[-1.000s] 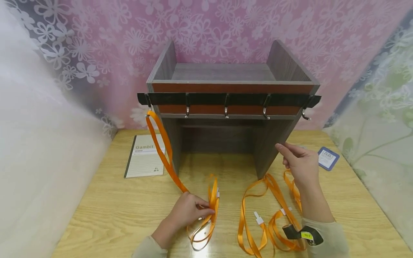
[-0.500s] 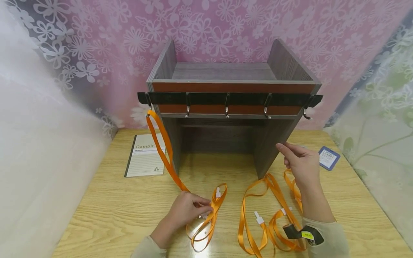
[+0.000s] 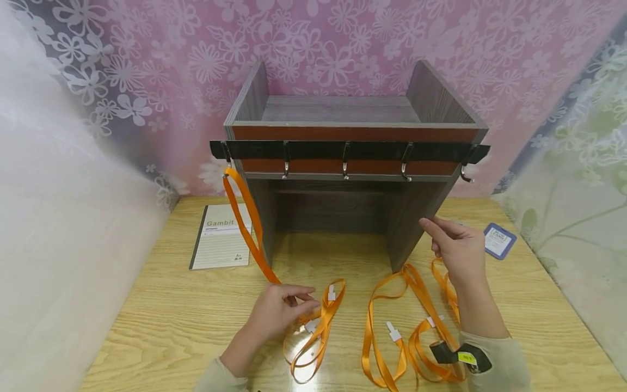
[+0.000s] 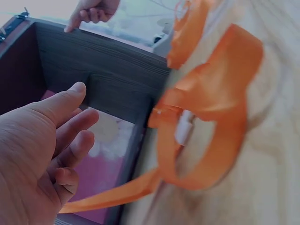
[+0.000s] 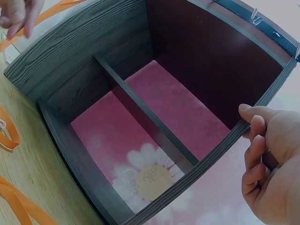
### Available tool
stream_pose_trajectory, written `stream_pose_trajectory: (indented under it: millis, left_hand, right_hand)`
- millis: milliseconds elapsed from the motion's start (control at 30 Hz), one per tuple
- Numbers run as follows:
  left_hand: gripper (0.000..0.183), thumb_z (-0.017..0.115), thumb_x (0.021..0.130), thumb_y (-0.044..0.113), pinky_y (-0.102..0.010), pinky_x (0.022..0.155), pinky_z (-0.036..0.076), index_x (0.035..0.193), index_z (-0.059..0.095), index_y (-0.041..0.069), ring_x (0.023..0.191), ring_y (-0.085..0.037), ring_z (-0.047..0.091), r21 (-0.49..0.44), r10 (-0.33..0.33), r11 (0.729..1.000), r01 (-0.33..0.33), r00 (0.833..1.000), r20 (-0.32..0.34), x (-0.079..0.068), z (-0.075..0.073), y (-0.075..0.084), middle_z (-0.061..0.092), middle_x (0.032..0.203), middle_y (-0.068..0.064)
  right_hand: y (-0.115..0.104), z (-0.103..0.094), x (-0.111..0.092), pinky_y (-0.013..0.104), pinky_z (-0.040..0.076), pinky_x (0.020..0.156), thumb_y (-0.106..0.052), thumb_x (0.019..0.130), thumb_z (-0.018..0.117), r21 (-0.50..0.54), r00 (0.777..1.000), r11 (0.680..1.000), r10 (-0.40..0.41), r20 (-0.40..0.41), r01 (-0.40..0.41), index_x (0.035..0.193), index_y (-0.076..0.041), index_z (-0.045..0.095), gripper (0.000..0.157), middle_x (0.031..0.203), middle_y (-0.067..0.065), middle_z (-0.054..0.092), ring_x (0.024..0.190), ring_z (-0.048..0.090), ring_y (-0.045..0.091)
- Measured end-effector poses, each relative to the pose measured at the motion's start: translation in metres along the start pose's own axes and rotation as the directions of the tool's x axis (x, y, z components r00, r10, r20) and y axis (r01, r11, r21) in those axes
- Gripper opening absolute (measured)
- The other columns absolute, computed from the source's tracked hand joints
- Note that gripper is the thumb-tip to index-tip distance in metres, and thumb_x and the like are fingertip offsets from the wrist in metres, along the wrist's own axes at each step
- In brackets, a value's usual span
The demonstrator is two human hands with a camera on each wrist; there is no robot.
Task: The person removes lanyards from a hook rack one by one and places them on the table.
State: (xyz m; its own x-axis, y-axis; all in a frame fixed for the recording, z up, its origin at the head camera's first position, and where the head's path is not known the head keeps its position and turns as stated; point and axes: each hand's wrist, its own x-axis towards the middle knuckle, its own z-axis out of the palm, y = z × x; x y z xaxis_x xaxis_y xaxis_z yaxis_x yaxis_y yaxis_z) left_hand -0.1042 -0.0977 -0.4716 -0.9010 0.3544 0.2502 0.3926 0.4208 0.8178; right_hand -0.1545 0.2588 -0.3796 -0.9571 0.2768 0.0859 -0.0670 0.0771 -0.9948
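An orange lanyard (image 3: 252,242) hangs from the leftmost hook of a grey wooden shelf (image 3: 308,133) and slants down behind my left hand (image 3: 276,310). Beside that hand, looped orange strap (image 3: 329,316) with white clips lies on the table. In the left wrist view, my left hand (image 4: 51,131) has its fingers loosely bent and nothing between them, apart from the looped strap (image 4: 234,136). My right hand (image 3: 460,247) pinches the front edge of the shelf's right side panel (image 3: 416,218); the right wrist view shows its thumb and forefinger at that edge (image 5: 234,133).
A black rail (image 3: 313,149) with several metal hooks crosses the shelf front. More orange lanyards (image 3: 374,326) lie at the front right of the table. A notebook (image 3: 220,245) lies left of the shelf, and a blue-framed card holder (image 3: 499,240) lies to the right.
My left hand has let go of the looped strap and drawn back left and slightly up, fingers spreading apart. The strap has settled on the table. My right hand stays at the panel edge.
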Motion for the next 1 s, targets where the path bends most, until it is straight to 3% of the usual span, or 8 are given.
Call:
stream_pose_trajectory:
  millis: [233,467,633,700,800,900,1000]
  left_hand:
    - [0.024,0.082,0.083,0.023,-0.021,0.053,0.053,0.103,0.08,0.011,0.057,0.002,0.056,-0.03,0.07,0.997,-0.073,0.993,-0.092,0.002,-0.013,0.015,0.079,0.085,0.003]
    - [0.028,0.081,0.083,0.027,-0.023,0.053,0.05,0.109,0.079,0.016,0.062,-0.003,0.062,-0.051,0.025,0.998,-0.03,0.994,-0.108,-0.003,-0.034,0.025,0.078,0.087,0.008]
    - [0.025,0.082,0.083,0.024,-0.023,0.05,0.049,0.107,0.08,0.014,0.063,-0.002,0.063,-0.029,0.052,0.998,-0.058,0.985,-0.165,-0.007,-0.05,0.024,0.078,0.086,0.007]
    - [0.026,0.082,0.082,0.025,-0.023,0.052,0.05,0.106,0.08,0.015,0.065,-0.002,0.064,-0.009,0.017,1.0,-0.019,0.984,-0.179,-0.009,-0.058,0.021,0.078,0.086,0.007]
    - [0.028,0.083,0.08,0.028,-0.023,0.055,0.052,0.104,0.08,0.015,0.065,-0.003,0.064,0.03,-0.108,0.993,0.116,0.976,-0.189,-0.014,-0.071,0.017,0.078,0.086,0.009]
    - [0.029,0.084,0.08,0.029,-0.022,0.057,0.052,0.104,0.081,0.014,0.066,-0.004,0.063,0.061,-0.241,0.964,0.258,0.95,-0.197,-0.02,-0.082,0.01,0.078,0.086,0.008]
    - [0.03,0.083,0.081,0.031,-0.022,0.056,0.051,0.103,0.081,0.012,0.067,-0.007,0.063,0.078,-0.304,0.941,0.328,0.926,-0.226,-0.023,-0.091,0.005,0.078,0.086,0.004]
  right_hand:
    - [0.0,0.0,0.001,0.016,0.046,0.048,-0.027,0.086,0.079,0.002,1.0,1.0,0.005,0.005,-0.005,0.104,-0.011,0.081,0.023,0.061,-0.005,0.062,0.053,0.052,0.008]
    - [-0.001,0.0,0.0,0.016,0.045,0.047,-0.026,0.087,0.079,0.005,1.0,1.0,-0.008,0.009,0.008,0.103,-0.011,0.081,0.022,0.06,-0.006,0.062,0.052,0.052,0.008]
    - [-0.001,0.002,0.003,0.016,0.045,0.047,-0.025,0.087,0.079,0.008,1.0,1.0,-0.016,0.005,0.016,0.102,-0.011,0.081,0.021,0.06,-0.005,0.062,0.052,0.052,0.008]
    - [-0.001,0.002,0.004,0.017,0.044,0.047,-0.026,0.086,0.079,0.01,1.0,1.0,-0.005,0.009,0.004,0.102,-0.012,0.081,0.021,0.059,-0.006,0.062,0.051,0.052,0.007]
    - [-0.001,0.001,0.003,0.017,0.045,0.047,-0.028,0.086,0.08,-0.006,0.999,1.0,0.03,0.014,-0.03,0.101,-0.015,0.082,0.02,0.059,-0.006,0.061,0.052,0.052,0.008]
    - [0.0,-0.001,0.001,0.018,0.045,0.047,-0.029,0.085,0.08,-0.026,0.998,0.998,0.06,0.015,-0.059,0.1,-0.017,0.082,0.019,0.058,-0.005,0.061,0.052,0.052,0.009]
    - [-0.001,-0.002,0.001,0.019,0.044,0.047,-0.029,0.086,0.08,-0.029,0.998,0.998,0.06,0.02,-0.059,0.1,-0.017,0.082,0.018,0.057,-0.004,0.061,0.052,0.052,0.009]
